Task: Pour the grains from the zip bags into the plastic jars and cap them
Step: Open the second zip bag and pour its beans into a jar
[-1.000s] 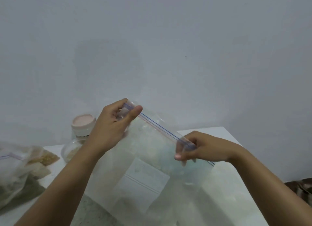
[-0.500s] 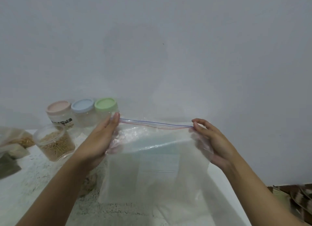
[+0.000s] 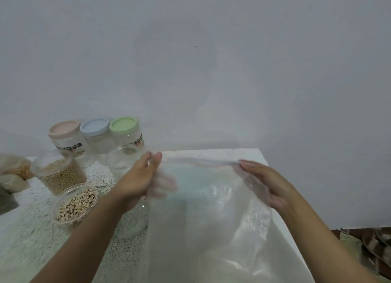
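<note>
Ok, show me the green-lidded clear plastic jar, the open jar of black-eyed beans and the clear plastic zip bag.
Green-lidded clear plastic jar (image 3: 122, 125): head view, lid top.
Open jar of black-eyed beans (image 3: 61, 222): head view, front wall.
Clear plastic zip bag (image 3: 211, 210): head view, front panel middle.

Centre to right: the zip bag (image 3: 211, 215), stretched between the left hand (image 3: 137, 181) and right hand (image 3: 266, 183), screens the surface (image 3: 27, 244) under it.
Back left: three capped jars (image 3: 94, 134) stand in a close row by the wall.
Mid left: the open jar of round beans (image 3: 61, 174) and the open jar of speckled beans (image 3: 74, 204) leave only a narrow gap.
Behind left hand: an empty open jar (image 3: 124, 157).
Front left: bare surface, room to pass.
Left edge: grain bags (image 3: 12, 177) block it.
</note>
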